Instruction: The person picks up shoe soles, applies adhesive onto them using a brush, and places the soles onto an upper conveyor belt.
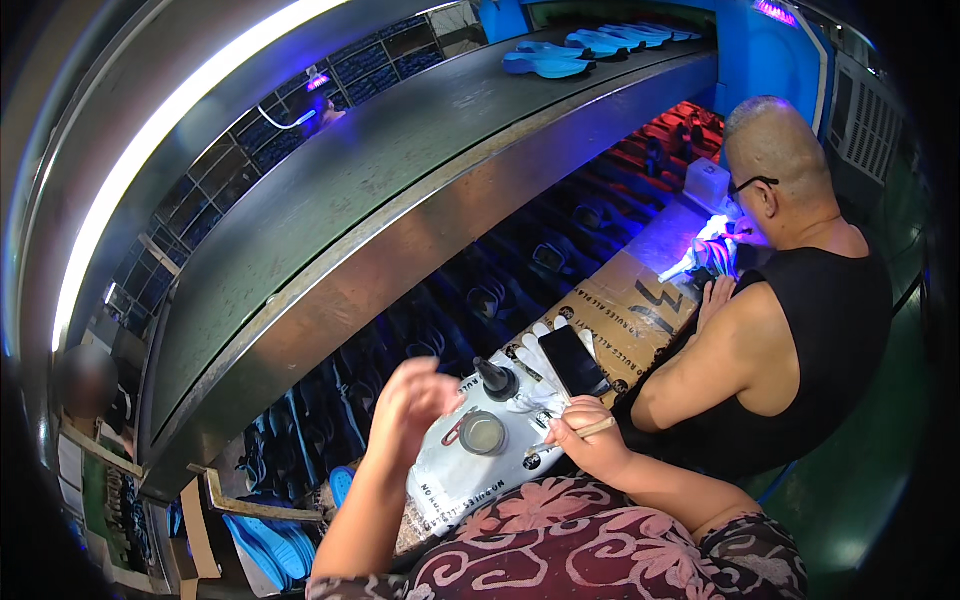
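Note:
My left hand [412, 398] is raised over the left side of the white-covered work surface [432, 490]. Its fingers are loosely bent and apart, slightly blurred, with nothing visible in them. In my right hand [592, 445] is a thin brush with a pale wooden handle [599, 427], its tip pointing left toward a round cup [483, 434] of cloudy liquid. Behind the cup stands a black bottle with a pointed nozzle [494, 380]. Beside the cup lies a small red loop-shaped item [452, 434]. A dark smartphone [573, 362] rests on white gloves [540, 388] beyond my right hand.
On my right a co-worker in a black top [800, 350] handles a brightly lit shoe part [712, 250] on cardboard [610, 290]. A conveyor belt [400, 150] crosses ahead, carrying blue shoe pieces [548, 60]. Blue soles [268, 545] stand at lower left, near a metal bracket [255, 508].

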Motion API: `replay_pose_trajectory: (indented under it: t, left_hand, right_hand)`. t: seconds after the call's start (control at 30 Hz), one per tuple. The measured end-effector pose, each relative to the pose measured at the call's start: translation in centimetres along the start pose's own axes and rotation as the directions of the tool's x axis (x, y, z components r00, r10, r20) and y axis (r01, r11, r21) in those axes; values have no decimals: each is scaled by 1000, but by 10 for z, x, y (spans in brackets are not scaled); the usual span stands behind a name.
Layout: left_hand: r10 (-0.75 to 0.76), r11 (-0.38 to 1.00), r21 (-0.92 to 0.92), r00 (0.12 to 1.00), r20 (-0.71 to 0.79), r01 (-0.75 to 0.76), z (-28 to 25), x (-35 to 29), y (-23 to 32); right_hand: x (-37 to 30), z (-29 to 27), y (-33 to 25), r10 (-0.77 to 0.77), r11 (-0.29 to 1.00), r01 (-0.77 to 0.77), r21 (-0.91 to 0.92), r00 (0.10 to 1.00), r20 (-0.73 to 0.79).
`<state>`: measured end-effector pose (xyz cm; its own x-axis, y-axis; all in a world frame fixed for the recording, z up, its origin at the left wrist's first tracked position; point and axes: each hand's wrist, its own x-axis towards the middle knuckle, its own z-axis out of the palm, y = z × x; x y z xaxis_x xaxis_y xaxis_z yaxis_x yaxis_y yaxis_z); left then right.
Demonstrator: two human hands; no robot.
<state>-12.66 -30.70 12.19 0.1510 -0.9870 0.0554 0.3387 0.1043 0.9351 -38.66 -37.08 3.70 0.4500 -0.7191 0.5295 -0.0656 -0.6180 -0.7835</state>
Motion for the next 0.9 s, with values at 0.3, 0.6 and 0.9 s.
replay_pose_trajectory:
  t: [0.3,0.6,0.9]
  left_hand:
    - [478,-28,741,660,-580,671,-215,-270,-76]
    - [192,-87,504,511,-838,859,-232,-287,-99]
    - [189,178,573,544,-818,800,-252,-295,-124]
  right_hand:
    - [4,35,-14,-10,996,1,89,994,107]
    - [8,46,-5,215,975,-220,33,969,123]
    - [33,97,11,33,990,-5,-140,979,200]
